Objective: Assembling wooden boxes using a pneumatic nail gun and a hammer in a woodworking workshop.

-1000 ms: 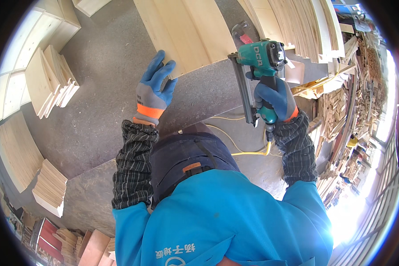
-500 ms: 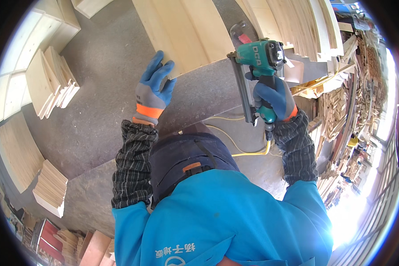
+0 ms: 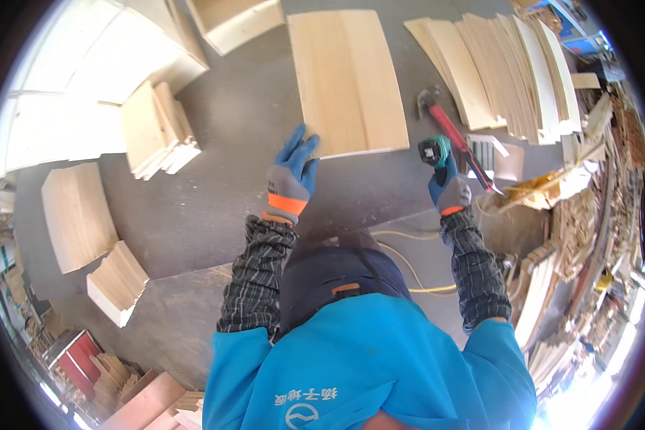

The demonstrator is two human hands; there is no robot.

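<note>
A pale wooden panel (image 3: 351, 86) lies on the dark tabletop in front of me. My left hand (image 3: 290, 179), in a blue and grey glove, is at the panel's near left corner with its fingers stretched and apart. To the right of the panel, my gloved right hand (image 3: 451, 189) is wrapped round the handle of a green nail gun (image 3: 436, 150). The gun is seen nearly end-on, so its nose and magazine are hidden. Just beyond it lies a hammer (image 3: 448, 129) with a red handle and a dark metal head.
Stacked thin boards (image 3: 487, 75) fan out at the far right. More wood pieces (image 3: 158, 129) stand at the left, near a larger board (image 3: 79, 215) and a small stack (image 3: 118, 279). An open wooden box (image 3: 240, 25) sits at the back. A yellow hose (image 3: 408, 265) runs below the table edge.
The nail gun has turned from side-on to nearly end-on, uncovering the hammer. The view has shifted, showing the whole panel. My left hand stays at the panel's near left corner.
</note>
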